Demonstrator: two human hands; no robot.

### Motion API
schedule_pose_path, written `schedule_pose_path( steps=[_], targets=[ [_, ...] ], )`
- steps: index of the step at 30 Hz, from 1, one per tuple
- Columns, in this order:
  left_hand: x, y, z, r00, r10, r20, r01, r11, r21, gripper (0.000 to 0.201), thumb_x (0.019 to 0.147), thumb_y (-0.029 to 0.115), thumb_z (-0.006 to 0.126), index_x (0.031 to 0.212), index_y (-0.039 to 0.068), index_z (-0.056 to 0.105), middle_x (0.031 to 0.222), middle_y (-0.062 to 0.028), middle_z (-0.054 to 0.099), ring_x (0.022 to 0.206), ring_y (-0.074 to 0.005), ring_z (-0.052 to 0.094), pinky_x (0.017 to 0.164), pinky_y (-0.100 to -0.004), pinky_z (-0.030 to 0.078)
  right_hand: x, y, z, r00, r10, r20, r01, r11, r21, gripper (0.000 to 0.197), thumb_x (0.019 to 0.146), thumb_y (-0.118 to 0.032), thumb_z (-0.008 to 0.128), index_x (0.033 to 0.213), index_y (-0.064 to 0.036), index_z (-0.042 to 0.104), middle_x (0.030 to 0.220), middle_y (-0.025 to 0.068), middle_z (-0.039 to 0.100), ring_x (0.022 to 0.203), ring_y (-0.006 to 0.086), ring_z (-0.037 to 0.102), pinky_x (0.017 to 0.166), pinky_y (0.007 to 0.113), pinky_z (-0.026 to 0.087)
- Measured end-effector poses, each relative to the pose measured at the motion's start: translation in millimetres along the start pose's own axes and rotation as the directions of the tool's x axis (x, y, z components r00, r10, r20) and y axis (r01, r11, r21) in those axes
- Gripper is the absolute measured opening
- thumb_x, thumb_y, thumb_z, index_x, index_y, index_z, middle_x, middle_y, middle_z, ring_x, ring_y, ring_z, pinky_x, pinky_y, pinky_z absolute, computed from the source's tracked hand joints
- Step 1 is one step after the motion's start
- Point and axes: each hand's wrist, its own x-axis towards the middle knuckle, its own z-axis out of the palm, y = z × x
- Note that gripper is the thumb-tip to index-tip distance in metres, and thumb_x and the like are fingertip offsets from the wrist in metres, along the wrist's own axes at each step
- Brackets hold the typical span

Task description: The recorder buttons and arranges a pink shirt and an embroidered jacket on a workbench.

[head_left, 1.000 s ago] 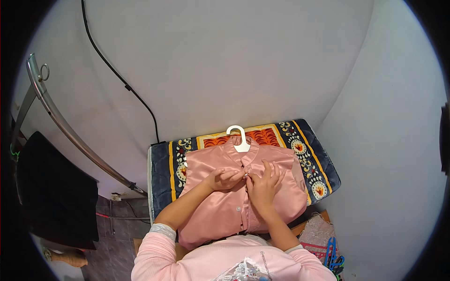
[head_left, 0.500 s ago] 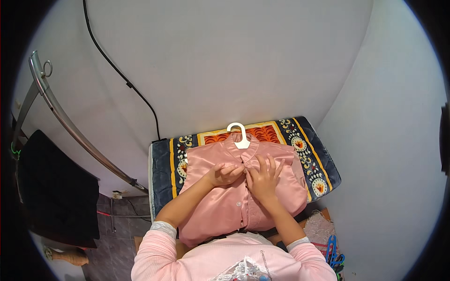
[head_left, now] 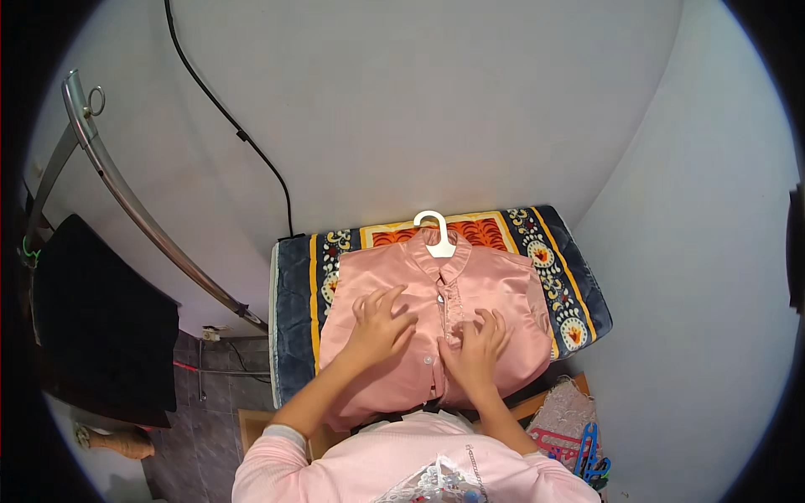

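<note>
A pink satin shirt [head_left: 369, 272] lies spread front side up, with a white hanger [head_left: 441, 250] sticking out of its collar. Its front placket is partly undone below the collar, and small pale buttons [head_left: 428, 360] show along the edge. Over the shirt's left front, my left hand [head_left: 381, 329] rests with fingers apart and nothing in them. My right hand [head_left: 476, 348] is at the placket, its thumb and bent fingers spread and touching the cloth near the edge. No hold on the fabric shows there.
Beneath the shirt is a padded surface covered with dark patterned cloth [head_left: 289, 335], against the wall. A curved metal bar [head_left: 147, 218] and hanging black cloth [head_left: 105, 327] are at left. Blue and pink plastic hangers [head_left: 589, 448] sit at lower right.
Both hands have come apart from the upper placket, where their fingertips met, and moved nearer to me. The left shifted leftward, and a button beneath is now uncovered.
</note>
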Motion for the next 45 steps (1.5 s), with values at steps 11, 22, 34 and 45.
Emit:
schedule_pose_path(
  steps=[11, 22, 34, 45],
  targets=[
    [-53.2, 53.9, 8.5, 0.993, -0.119, 0.012, 0.119, 0.993, -0.013, 0.025, 0.076, 0.028, 0.068, 0.099, 0.017, 0.066, 0.129, -0.0067, 0.045, 0.118, -0.0271, 0.035, 0.095, -0.0455, 0.023, -39.9, 0.3, -11.3, 0.987, 0.120, -0.102, -0.123, 0.992, -0.022, 0.009, 0.071, -0.015, 0.067, 0.072, -0.0069, 0.065, 0.113, 0.0127, 0.050, 0.114, 0.0337, 0.038, 0.102, 0.050, 0.021],
    [-52.8, 52.4, 15.3, 0.986, 0.012, -0.164, -0.003, 0.999, 0.050, 0.016, 0.075, 0.027, 0.069, 0.087, 0.018, 0.066, 0.127, -0.0031, 0.047, 0.116, -0.0230, 0.037, 0.095, -0.0451, 0.025, -41.6, 8.0, -12.0, 0.984, -0.090, -0.151, 0.058, 0.977, -0.205, 0.011, 0.071, -0.017, 0.070, 0.081, -0.0165, 0.066, 0.120, 0.0149, 0.044, 0.123, 0.0360, 0.032, 0.106, 0.065, 0.013],
    [-52.7, 53.4, 21.1, 0.972, 0.052, -0.231, -0.030, 0.995, 0.095, 0.022, 0.065, 0.026, 0.075, 0.085, 0.021, 0.068, 0.125, -0.0018, 0.049, 0.116, -0.0265, 0.036, 0.094, -0.0435, 0.023, -46.6, -9.1, -10.4, 0.999, -0.018, -0.028, 0.005, 0.915, -0.402, 0.022, 0.073, -0.027, 0.067, 0.079, -0.0065, 0.066, 0.130, 0.0174, 0.045, 0.130, 0.0366, 0.031, 0.105, 0.068, 0.009],
    [-51.5, 55.1, 8.4, 0.967, 0.029, -0.254, -0.014, 0.998, 0.060, 0.019, 0.065, 0.025, 0.075, 0.081, 0.017, 0.068, 0.126, -0.0041, 0.050, 0.117, -0.0279, 0.035, 0.095, -0.0433, 0.021, -43.8, -12.1, -10.7, 0.998, -0.065, -0.001, 0.057, 0.881, -0.469, 0.016, 0.073, -0.013, 0.056, 0.072, -0.0008, 0.067, 0.125, 0.0159, 0.050, 0.129, 0.0358, 0.035, 0.105, 0.068, 0.008]
  ],
)
